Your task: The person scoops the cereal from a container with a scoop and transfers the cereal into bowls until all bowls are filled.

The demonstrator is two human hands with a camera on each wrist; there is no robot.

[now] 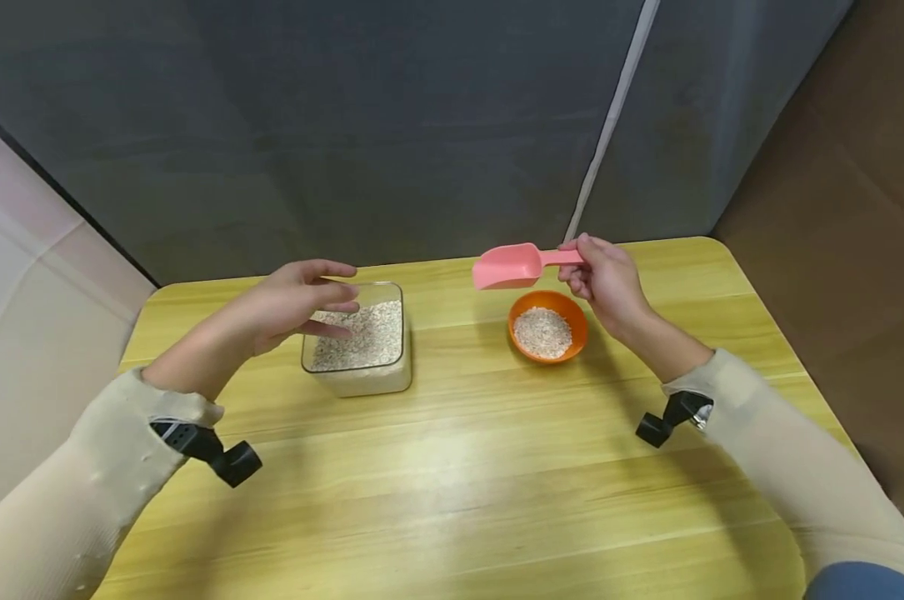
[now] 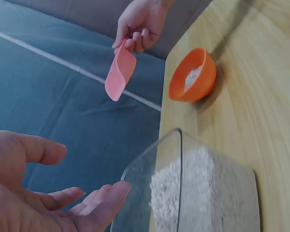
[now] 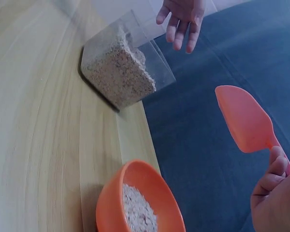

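Pink scoop [image 1: 508, 267] pinched in right hand [image 1: 606, 282] above orange bowl [image 1: 547, 326]; left hand [image 1: 296, 301] relaxed

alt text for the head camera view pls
A person's right hand holds a pink plastic scoop above a small orange bowl of grain on a yellow wooden table. Their open left hand hovers over a clear square container of grain.

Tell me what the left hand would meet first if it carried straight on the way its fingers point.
The left hand points right, above the clear container; probably the pink scoop, though depth is unclear.
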